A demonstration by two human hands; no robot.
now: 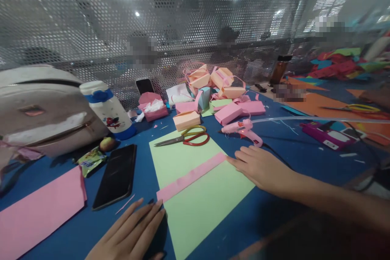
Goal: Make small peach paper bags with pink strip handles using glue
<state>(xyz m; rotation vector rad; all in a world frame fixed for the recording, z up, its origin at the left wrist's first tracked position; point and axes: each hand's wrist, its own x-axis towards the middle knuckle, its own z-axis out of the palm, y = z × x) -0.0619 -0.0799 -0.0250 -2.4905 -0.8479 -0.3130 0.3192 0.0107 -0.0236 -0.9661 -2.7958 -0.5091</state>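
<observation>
A pink paper strip (pixel 191 176) lies slantwise over a light green paper sheet (pixel 210 203). My left hand (pixel 131 231) is flat with fingers stretched out, its fingertips at the strip's lower left end. At the upper right end, my right hand (pixel 262 168) rests on the sheet, its index finger extended to the strip and the other fingers loosely bent. Scissors (pixel 183 138) with red and yellow handles lie on the sheet's far part. Just beyond my right hand sits a pink glue gun (pixel 243 130), with its cord trailing behind my wrist.
Folded paper boxes (pixel 228 113) in pink and peach are heaped at the back. On the left are a black phone (pixel 117 174), a snack packet (pixel 91 160), pink paper (pixel 42 215), a white-and-blue bottle (pixel 106 109) and a backpack (pixel 45 109). A purple box (pixel 329 135) lies right.
</observation>
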